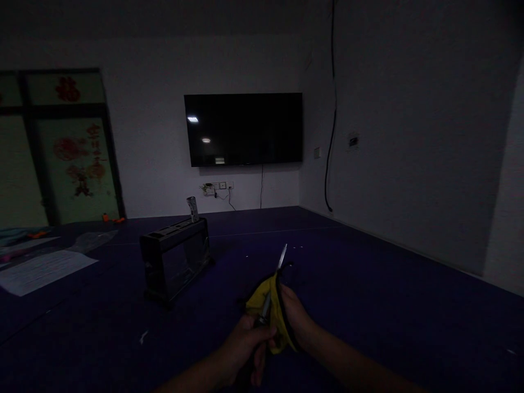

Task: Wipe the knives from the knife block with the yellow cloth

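My left hand (pixel 248 341) is closed around the dark handle of a knife (pixel 283 256). Its narrow, shiny blade points up and away from me. A yellow cloth (pixel 262 292) with a dark edge is folded about the middle of the blade, so only the tip and a stretch near the handle show. From the right side, my right hand (pixel 295 314) grips the cloth against the blade; its fingertips are hidden behind the fabric. Both hands are just above the dark blue tabletop (pixel 347 305). Dim light makes the blade's exact shape hard to read.
A black, box-like fish tank (pixel 176 262) stands left of my hands with a light object on top. Papers (pixel 45 270) and clear plastic (pixel 92 240) lie far left. A white scrap (pixel 143 337) is nearer. Beyond, a television (pixel 245 131) hangs on the wall.
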### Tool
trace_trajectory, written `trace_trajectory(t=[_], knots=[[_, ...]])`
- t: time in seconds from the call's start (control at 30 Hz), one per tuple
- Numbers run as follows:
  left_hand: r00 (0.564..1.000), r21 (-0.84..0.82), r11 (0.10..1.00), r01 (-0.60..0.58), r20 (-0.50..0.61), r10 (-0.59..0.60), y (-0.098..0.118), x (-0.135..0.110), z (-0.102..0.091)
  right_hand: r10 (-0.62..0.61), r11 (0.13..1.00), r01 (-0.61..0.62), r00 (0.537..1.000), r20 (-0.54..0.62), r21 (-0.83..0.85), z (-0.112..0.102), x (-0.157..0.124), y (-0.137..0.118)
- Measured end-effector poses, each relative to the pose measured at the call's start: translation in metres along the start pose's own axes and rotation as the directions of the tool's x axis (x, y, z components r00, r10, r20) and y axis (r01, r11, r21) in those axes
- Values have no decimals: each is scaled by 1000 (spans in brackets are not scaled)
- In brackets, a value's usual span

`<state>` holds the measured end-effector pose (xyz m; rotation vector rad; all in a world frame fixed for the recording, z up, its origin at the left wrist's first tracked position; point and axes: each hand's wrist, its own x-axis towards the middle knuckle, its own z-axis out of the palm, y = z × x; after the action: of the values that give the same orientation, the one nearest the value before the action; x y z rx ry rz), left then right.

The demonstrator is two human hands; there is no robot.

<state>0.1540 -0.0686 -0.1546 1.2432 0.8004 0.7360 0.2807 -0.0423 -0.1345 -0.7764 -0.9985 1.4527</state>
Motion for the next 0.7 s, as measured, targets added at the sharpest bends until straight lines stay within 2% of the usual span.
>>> trace_trajectory(t=[0.17, 0.43, 0.7], knots=[[1000, 7, 1000, 9, -21, -9, -2, -1, -1, -28, 998, 29, 999, -31, 58, 0, 1, -4], [1000, 9, 1000, -10, -16, 10, 0, -4, 3, -13, 999, 13, 1000, -15, 29, -3, 2, 1], [1000, -21, 1000, -14, -12, 13, 0, -5, 5, -3, 1000, 4, 999, -32, 16, 4, -4, -1]])
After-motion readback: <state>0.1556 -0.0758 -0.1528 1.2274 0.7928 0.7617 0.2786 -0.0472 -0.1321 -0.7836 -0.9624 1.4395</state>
